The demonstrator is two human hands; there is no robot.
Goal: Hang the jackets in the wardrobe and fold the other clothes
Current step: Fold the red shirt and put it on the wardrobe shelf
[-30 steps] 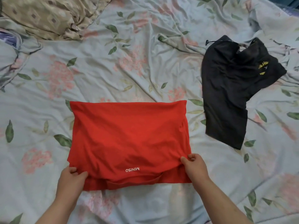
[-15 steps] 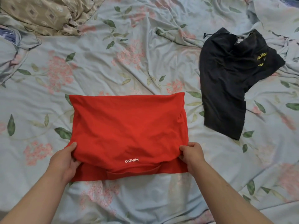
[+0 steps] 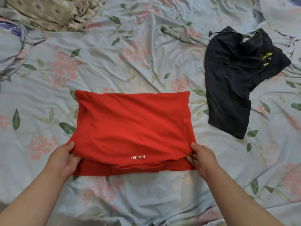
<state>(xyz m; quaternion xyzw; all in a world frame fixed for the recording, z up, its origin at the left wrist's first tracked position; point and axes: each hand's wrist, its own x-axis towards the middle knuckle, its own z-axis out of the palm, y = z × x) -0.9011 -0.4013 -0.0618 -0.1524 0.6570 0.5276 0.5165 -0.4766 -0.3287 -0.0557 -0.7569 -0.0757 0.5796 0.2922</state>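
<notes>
We found the red garment (image 3: 133, 128) lying folded on the bed's floral sheet (image 3: 114, 54), near the middle of the view, with its long edges running left to right. White lettering (image 3: 138, 157) reading MINISO sat close to its near edge, upside down to the camera. The upper layer stopped short of the near edge. This left a strip of the lower layer exposed along the side closest to the person.

The left hand (image 3: 63, 159) was clamped on the near-left corner of the upper layer, with the thumb on top of the cloth and the fingers curled beneath it. The right hand (image 3: 203, 159) held the near-right corner in the same manner, thumb above and fingers tucked under the fold. The two hands were well apart, with the full width of the garment between them. The rest of the garment extended away from them across the sheet. At both corners the upper layer was raised slightly off the lower one.

A black garment (image 3: 241, 82) with a small yellow marking lay crumpled on the sheet, to the right of and beyond the red one. It touched neither the red garment nor the hands. A beige patterned cloth (image 3: 53, 12) was bunched at the far left corner.
</notes>
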